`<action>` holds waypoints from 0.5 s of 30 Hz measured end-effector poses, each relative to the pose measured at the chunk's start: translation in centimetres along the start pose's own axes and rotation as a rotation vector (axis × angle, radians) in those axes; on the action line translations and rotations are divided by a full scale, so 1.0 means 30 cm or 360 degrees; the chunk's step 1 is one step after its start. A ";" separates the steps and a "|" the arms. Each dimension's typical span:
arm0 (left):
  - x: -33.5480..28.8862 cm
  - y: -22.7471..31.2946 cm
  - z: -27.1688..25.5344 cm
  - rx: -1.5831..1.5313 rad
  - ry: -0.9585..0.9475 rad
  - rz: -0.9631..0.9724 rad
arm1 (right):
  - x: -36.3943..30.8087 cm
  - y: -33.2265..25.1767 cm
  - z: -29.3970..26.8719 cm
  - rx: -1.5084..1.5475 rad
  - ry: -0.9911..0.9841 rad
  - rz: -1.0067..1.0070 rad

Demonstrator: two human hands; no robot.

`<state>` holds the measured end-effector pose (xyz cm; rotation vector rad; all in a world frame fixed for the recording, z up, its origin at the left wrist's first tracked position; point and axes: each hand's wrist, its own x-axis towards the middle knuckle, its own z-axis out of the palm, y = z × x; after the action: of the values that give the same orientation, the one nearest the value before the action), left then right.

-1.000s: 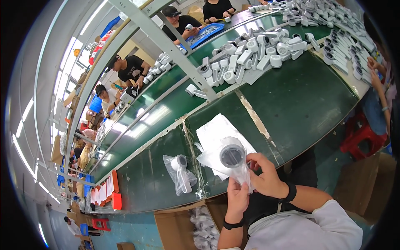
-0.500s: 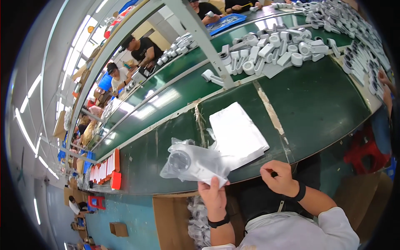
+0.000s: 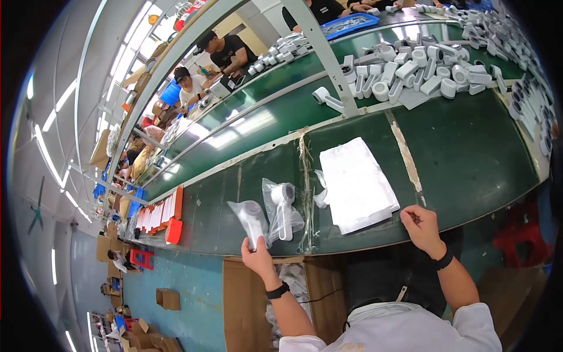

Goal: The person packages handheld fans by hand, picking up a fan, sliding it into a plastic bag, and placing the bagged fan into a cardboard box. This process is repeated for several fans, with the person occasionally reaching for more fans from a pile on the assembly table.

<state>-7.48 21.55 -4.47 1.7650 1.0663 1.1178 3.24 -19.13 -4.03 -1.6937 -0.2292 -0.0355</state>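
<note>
My left hand (image 3: pixel 257 256), at the bench's near edge, pinches the lower end of a clear plastic bag (image 3: pixel 250 218) with a white, round-headed, handled device inside. Just right of it, another bagged white device (image 3: pixel 285 205) lies on the green bench (image 3: pixel 358 126), its round head facing away from me. A stack of white plastic bags (image 3: pixel 358 185) lies between my hands, with a crumpled scrap (image 3: pixel 321 190) at its left side. My right hand (image 3: pixel 420 227) hovers beside the stack's near right corner, its fingers curled together with nothing visible in them.
Many white devices (image 3: pixel 410 70) are heaped beyond the bench, more at the far right. Orange-and-white boxes (image 3: pixel 161 214) stand in a row on the left. A metal post (image 3: pixel 328 58) rises at the bench's far edge. Below is an open carton (image 3: pixel 240 299) of bagged pieces. Co-workers sit across.
My left hand has moved left with a bagged device, away from the white stack. A second bagged device now shows lying on the bench. My right hand stays curled near the bench edge.
</note>
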 end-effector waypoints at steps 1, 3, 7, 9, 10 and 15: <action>-0.005 0.001 0.019 0.0002 -0.0002 -0.0002 | -0.001 0.013 -0.008 0.0004 0.0008 0.0010; -0.011 0.003 0.048 0.0134 -0.0092 -0.0003 | -0.001 0.022 -0.007 0.0008 0.0014 0.0020; 0.004 0.000 0.055 0.0592 0.0078 0.0545 | -0.010 0.004 -0.005 -0.0050 0.0070 -0.0043; -0.032 0.100 0.062 0.0538 0.0113 0.0660 | -0.012 0.002 -0.010 -0.0119 0.0142 -0.0063; -0.067 0.167 0.058 0.0398 0.0161 0.0734 | -0.011 0.002 -0.006 -0.0110 0.0140 -0.0098; -0.232 0.208 0.132 -0.0250 -0.0343 0.0779 | -0.011 -0.021 -0.008 -0.0041 -0.0018 -0.0041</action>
<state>-4.11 12.29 -2.02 2.0186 0.4113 1.2209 2.83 -19.34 -3.43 -1.7168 -0.2600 -0.0483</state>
